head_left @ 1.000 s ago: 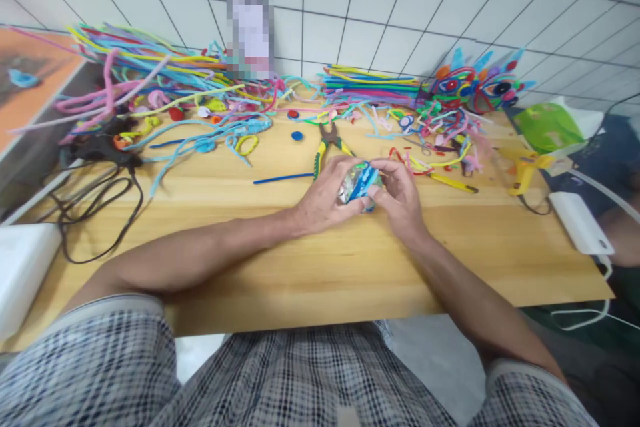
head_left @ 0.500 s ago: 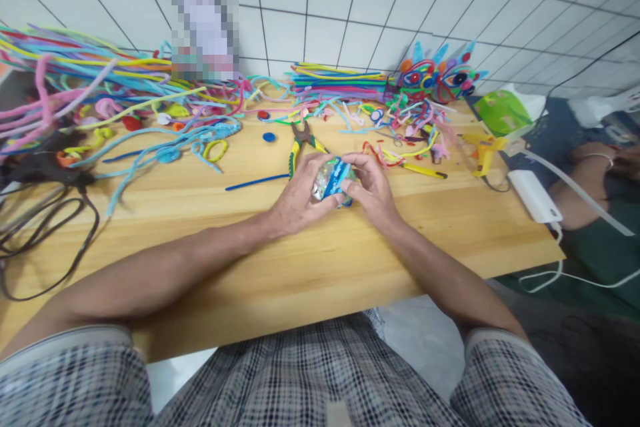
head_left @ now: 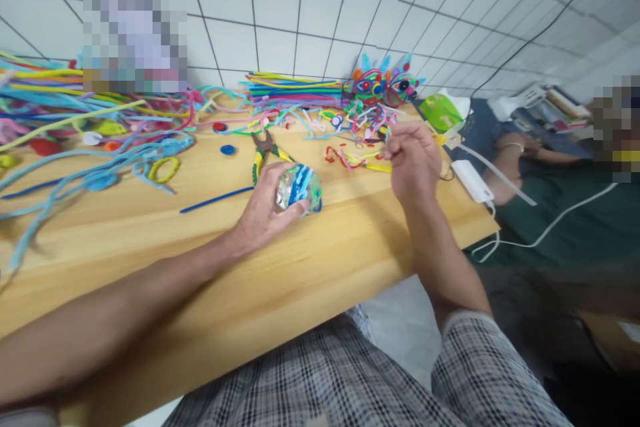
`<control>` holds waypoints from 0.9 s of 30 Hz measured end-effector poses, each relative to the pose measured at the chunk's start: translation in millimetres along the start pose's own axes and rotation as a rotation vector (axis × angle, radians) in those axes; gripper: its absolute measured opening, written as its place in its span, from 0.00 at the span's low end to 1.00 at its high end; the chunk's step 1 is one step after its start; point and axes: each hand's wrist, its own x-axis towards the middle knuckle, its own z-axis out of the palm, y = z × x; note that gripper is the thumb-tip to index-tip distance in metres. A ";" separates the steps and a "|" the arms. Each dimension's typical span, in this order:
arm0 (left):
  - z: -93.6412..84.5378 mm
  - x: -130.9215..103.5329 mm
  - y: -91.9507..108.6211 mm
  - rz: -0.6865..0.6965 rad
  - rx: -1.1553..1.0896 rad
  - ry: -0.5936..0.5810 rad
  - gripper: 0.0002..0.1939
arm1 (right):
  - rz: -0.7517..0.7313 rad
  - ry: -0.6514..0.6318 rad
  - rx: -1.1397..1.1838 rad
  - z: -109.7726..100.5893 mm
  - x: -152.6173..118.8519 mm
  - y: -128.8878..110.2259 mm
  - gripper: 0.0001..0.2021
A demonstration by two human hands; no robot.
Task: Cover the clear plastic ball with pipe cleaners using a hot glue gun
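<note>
My left hand (head_left: 267,210) is wrapped round a roundish, shiny object (head_left: 300,190) with blue and green bands, its thumb along the lower side. My right hand (head_left: 414,160) is raised over the right part of the table, fingers curled toward the palm; whether something small is between them cannot be made out. Pliers with green and yellow handles (head_left: 265,150) lie just behind my left hand. A dark blue stem (head_left: 215,200) lies to its left. Red and yellow twisted pieces (head_left: 345,157) lie between the two hands, further back.
Colourful fuzzy stems (head_left: 300,90) and loose pieces line the back of the wooden table (head_left: 320,267). Two decorated faces (head_left: 385,87) stand by the tiled wall. A white box with a cable (head_left: 471,181) is at the right edge. Beyond it, a person's arm (head_left: 505,160) shows.
My right hand has left the banded object and moved right, its fingers now curled. My left hand still holds the object. The view has turned to the right.
</note>
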 end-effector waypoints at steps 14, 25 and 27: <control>1.0 -4.6 2.1 0.035 0.004 -0.054 0.35 | 0.196 -0.166 -0.845 -72.7 2.2 55.2 0.09; -6.0 2.1 -1.4 0.051 0.053 -0.035 0.34 | 0.300 -0.212 -0.919 -84.8 -4.7 49.0 0.09; -5.0 1.2 -0.6 0.068 0.048 -0.019 0.35 | 0.324 -0.164 -0.918 -96.6 -4.0 46.8 0.10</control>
